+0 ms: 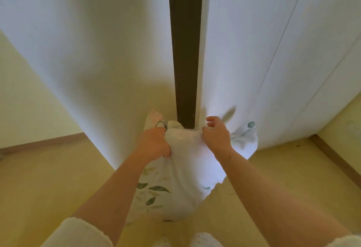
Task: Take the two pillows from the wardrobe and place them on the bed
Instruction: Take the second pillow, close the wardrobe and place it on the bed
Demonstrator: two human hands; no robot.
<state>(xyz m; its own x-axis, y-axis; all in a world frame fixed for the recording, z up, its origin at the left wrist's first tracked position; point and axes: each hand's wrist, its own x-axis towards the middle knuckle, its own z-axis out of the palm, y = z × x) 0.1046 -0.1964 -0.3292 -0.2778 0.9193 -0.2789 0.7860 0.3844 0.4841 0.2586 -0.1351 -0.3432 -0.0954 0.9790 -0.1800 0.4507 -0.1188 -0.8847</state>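
A white pillow (183,170) with a green leaf print hangs in front of me, low at the middle of the view. My left hand (156,141) is clenched on its top left edge. My right hand (216,135) pinches the top right edge with thumb and fingers, the other fingers spread. A second white piece of pillow (244,139) with a green mark shows behind my right hand, against the wardrobe door. The white wardrobe (109,51) stands straight ahead, a dark gap (185,51) open between its two doors. No bed is in view.
A second white door panel (254,41) fills the right side. Pale yellow floor (48,168) spreads left and right, with brown skirting (39,144) along the walls. My white sleeves show at the bottom edge.
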